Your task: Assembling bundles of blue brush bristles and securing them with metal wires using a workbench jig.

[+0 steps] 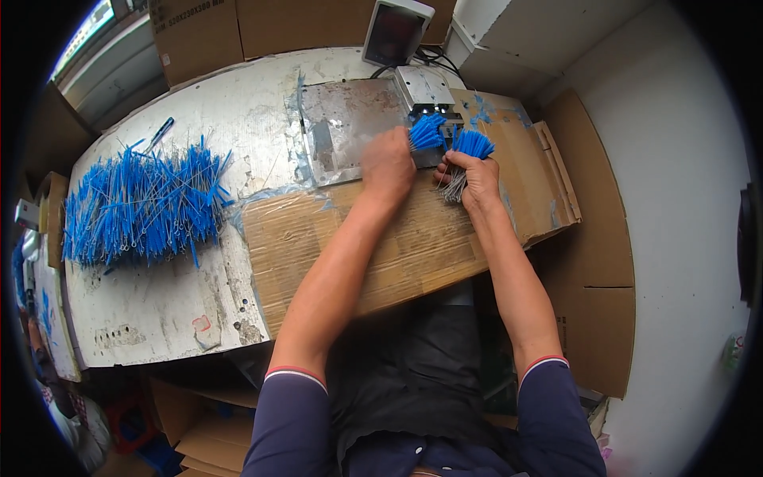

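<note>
While I watch from beside the bench [143,302], the worker's left hand [389,163] sits at the right edge of the metal plate [342,119], too blurred for me to tell whether its fingers are closed on the small blue bunch [427,132] just beside them. To the right of the plate, the right hand [482,176] is wrapped around another bunch of blue-ended wires [474,144], the blue ends fanned above the grip and the thin grey stems hanging below. A big heap [147,207] of similar wires lies well to the left of the plate, with a pen [161,133] between the two. Off the plate's far right corner stand a metal box [425,86] and a screen [396,33], while taped cardboard [334,246] spreads in front of it. To my eye each wire would be very light and springy, easily bent, its blue part perhaps smooth enough to slide against its neighbours. I'd take hold around the gathered stems just under the blue ends, snugly but without crushing; wires from the tangled heap could well snag.
</note>
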Demonstrator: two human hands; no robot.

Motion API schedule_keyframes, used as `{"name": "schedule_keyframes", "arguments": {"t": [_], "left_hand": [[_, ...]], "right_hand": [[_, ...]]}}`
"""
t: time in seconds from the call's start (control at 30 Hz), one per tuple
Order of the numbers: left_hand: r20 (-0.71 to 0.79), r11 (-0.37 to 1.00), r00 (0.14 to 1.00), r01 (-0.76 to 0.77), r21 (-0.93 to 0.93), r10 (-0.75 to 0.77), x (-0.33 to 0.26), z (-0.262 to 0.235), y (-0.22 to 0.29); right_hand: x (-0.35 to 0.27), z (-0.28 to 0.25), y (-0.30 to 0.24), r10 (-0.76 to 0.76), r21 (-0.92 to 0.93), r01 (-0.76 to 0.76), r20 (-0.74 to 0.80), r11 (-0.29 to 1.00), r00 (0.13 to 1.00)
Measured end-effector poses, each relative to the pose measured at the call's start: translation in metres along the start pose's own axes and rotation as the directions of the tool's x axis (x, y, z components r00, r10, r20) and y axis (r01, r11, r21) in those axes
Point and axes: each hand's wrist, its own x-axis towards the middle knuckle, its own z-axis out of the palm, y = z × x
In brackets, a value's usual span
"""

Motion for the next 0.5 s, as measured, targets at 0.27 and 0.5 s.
{"name": "schedule_keyframes", "arguments": {"t": [0.27,0.5], "left_hand": [[-0.010,0.998,1.000,-0.002,0.067,0.003,-0.001,0.000,0.000],[-0.141,0.986,0.977,0.158,-0.045,-0.163,0.000,-0.001,0.000]], "right_hand": [[-0.007,0.007,0.005,-0.116,-0.231,0.094,-0.080,0.968,0.990],[0.004,0.022,0.003,-0.106,-0.287,0.062,-0.141,0.956,0.984]]}}
